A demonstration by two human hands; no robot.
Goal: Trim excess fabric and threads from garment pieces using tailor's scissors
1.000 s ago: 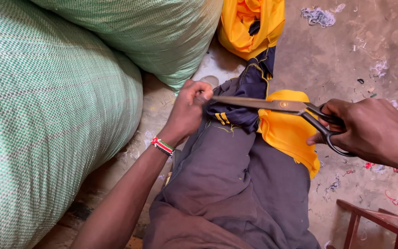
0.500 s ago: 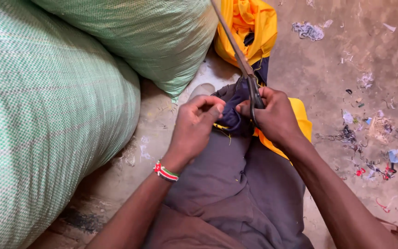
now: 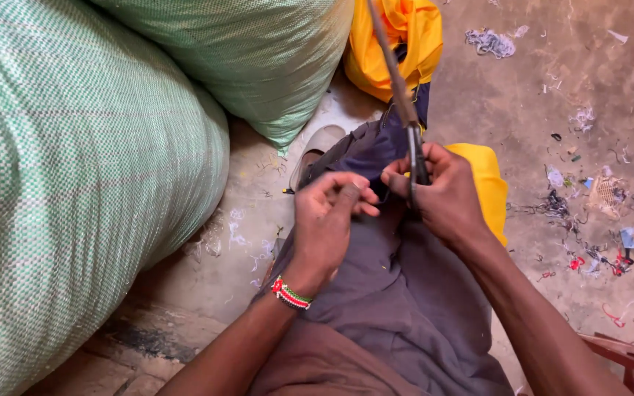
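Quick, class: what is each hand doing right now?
Left hand: fingers pinched shut on the dark cloth.
Right hand: closed around the scissors, blades pointing up.

Two green woven sacks [image 3: 75, 183]. One pair of scissors [image 3: 403, 103]. One beaded bracelet [image 3: 290, 294]. Two hands: left hand [image 3: 328, 220], right hand [image 3: 442, 192].
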